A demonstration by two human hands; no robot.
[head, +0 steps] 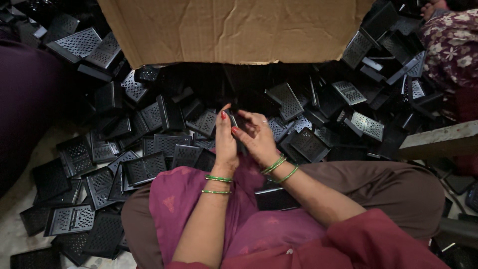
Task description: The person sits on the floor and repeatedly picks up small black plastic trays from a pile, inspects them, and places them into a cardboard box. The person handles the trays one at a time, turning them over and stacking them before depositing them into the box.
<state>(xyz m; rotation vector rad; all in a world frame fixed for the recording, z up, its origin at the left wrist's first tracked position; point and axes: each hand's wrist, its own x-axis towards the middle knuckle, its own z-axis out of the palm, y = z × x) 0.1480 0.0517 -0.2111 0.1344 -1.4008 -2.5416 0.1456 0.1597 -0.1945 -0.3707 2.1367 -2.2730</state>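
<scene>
**Two hands, one small black piece**

Far to the left of the hands, flat black plastic trays (145, 168) with lots of little holes lie in a big heap on the floor. Some lean on each other and some lie flat.

The left hand (225, 142) stands up straight with its fingers together. It has red nails and two green bangles (218, 185) on the wrist. It presses against a small dark piece (234, 121) that sits between the two hands.

The right hand (257, 137) is just beside it, with a ring on one finger. Its fingers curl in and pinch the same small piece from the other side. The piece is dark and mostly hidden, so its shape is hard to tell.

I think holding it well means both hands keep a soft, steady pinch, close above the lap.

Above the hands hangs a big brown cardboard flap (234, 30). To the right of the hands lie more black trays (367, 125), and far right is another person's flowery sleeve (450, 47).
</scene>
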